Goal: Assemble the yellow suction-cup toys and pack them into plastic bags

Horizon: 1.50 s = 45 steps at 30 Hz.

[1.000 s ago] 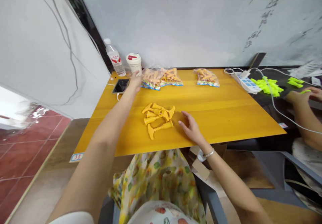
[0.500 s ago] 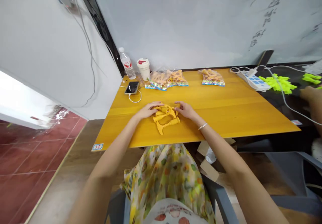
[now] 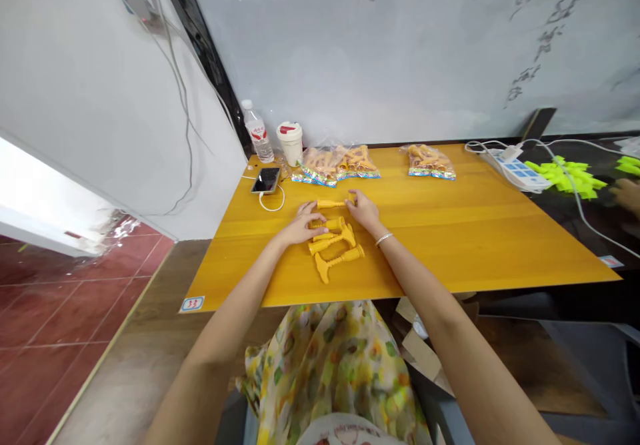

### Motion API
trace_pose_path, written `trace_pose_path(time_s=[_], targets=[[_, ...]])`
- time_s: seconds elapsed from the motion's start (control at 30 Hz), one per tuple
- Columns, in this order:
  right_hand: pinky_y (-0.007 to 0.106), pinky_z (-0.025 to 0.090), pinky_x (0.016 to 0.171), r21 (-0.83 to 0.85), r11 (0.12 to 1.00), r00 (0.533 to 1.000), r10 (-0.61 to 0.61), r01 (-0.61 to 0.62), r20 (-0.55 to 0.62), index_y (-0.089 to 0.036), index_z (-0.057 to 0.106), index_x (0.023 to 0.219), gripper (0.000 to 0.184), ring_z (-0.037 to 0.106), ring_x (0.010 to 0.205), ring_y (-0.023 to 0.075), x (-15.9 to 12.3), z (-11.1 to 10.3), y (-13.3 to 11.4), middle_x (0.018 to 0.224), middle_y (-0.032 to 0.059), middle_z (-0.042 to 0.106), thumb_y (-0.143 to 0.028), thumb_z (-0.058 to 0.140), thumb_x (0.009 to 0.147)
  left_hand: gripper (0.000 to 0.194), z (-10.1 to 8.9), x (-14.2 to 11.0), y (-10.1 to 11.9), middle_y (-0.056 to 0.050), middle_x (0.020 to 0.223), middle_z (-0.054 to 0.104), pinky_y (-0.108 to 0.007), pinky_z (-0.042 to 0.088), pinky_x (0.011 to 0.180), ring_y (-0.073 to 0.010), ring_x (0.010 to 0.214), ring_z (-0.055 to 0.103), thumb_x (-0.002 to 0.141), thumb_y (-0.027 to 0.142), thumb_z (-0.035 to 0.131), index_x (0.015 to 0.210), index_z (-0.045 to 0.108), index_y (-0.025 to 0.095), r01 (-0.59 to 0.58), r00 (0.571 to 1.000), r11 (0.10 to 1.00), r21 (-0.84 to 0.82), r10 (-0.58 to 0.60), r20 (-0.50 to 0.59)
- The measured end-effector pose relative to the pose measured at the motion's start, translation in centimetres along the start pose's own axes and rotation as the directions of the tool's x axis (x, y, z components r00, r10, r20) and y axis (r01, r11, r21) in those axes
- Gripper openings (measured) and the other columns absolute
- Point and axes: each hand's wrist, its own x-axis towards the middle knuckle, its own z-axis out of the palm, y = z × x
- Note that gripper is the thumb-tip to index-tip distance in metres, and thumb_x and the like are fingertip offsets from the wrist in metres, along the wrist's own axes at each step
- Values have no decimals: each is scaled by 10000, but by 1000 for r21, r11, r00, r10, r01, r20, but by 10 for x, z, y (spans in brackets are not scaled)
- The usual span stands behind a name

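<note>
A small heap of yellow plastic T-handled toy pieces [image 3: 341, 257] with ridged shafts lies on the table in front of me. Just beyond it, a separate yellow T-handled piece [image 3: 331, 203] lies crosswise between my hands. My right hand [image 3: 363, 212] pinches its right end, which the fingers partly cover. My left hand [image 3: 300, 225] has its fingers apart over the heap's left side. One of its fingertips reaches the left end of the separate piece; whether it presses on it I cannot tell.
Clear bags of similar pieces [image 3: 357, 160] and another bag [image 3: 431, 162] lie along the back. A phone [image 3: 266, 180] on a cable, a bottle [image 3: 259, 135] and a cup [image 3: 291, 144] stand left. A power strip [image 3: 520, 172] and neon-green pieces [image 3: 570, 177] are right, near another person's hand [image 3: 627, 195].
My right hand has moved away from me with one yellow piece, which now lies apart from the heap. My left hand's fingers have spread. The camera view has shifted slightly.
</note>
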Motion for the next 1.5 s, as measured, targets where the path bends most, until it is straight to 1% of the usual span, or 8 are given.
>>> trace_pose_path(time_s=[0.13, 0.3, 0.43, 0.6, 0.73, 0.9, 1.1, 1.5], targets=[[468, 501, 961, 17, 999, 998, 31, -30, -48, -219, 537, 1383, 465, 639, 1071, 298, 0, 5, -3, 1239, 134, 632, -396, 517, 953, 339, -4, 2, -5, -154, 1519, 472, -539, 175, 1216, -353, 1498, 276, 675, 469, 819, 868, 719, 208, 47, 968, 970, -240, -103, -230], [424, 514, 948, 188, 971, 969, -103, 147, -225, -163, 515, 1395, 489, 650, 929, 233, -4, 2, -5, 1303, 175, 554, -372, 494, 953, 336, -5, 16, 5, -71, 1022, 685, -321, 486, 906, -198, 1005, 639, 623, 401, 863, 800, 679, 182, -91, 805, 782, -617, -306, -507], [399, 490, 997, 311, 845, 900, -393, 435, -191, -213, 551, 1345, 460, 633, 1029, 224, -12, 7, -15, 1198, 117, 646, -453, 528, 954, 374, 6, 30, 21, 27, 696, 607, -227, 457, 621, -89, 617, 560, 593, 368, 892, 771, 635, 164, -117, 820, 546, -829, -417, -391], [395, 484, 1010, 318, 778, 823, -568, 541, -12, -203, 547, 1347, 419, 631, 1137, 225, -22, 11, -25, 1258, 106, 672, -395, 510, 977, 364, 19, 31, 33, -12, 692, 662, -250, 523, 685, -100, 628, 623, 641, 373, 888, 766, 640, 138, -1, 913, 399, -917, -373, -163], [389, 490, 991, 260, 835, 862, -506, 484, 20, -215, 637, 1240, 316, 664, 1083, 222, -20, -8, -17, 1214, 78, 713, -316, 477, 987, 435, 8, 24, 22, -84, 857, 729, -300, 560, 760, -142, 703, 691, 722, 460, 833, 936, 635, 137, 122, 929, 408, -905, -368, -41], [354, 491, 942, 159, 889, 889, -447, 430, 95, -206, 680, 1179, 271, 670, 1043, 215, -15, -24, -7, 1161, 62, 741, -259, 527, 962, 452, -1, 21, -3, -63, 1020, 701, -282, 552, 798, -116, 781, 675, 786, 501, 762, 1050, 598, 174, 114, 822, 565, -817, -515, -242], [417, 404, 977, -237, 837, 869, -457, 493, 191, -227, 674, 1231, 306, 561, 1138, 278, -27, -20, -17, 1195, 91, 725, -256, 499, 981, 404, 11, 25, -14, -56, 938, 721, -339, 506, 927, -174, 910, 657, 690, 393, 824, 996, 696, 163, 67, 913, 795, -603, -292, -283], [617, 255, 1142, -408, 781, 879, -390, 473, 273, -240, 540, 1414, 557, 371, 1396, 318, -24, -32, -3, 1502, 87, 522, -55, 361, 919, 244, 13, 25, -17, -29, 871, 679, -277, 498, 783, -135, 783, 622, 718, 294, 734, 917, 657, 176, 37, 929, 893, -448, -196, -313]])
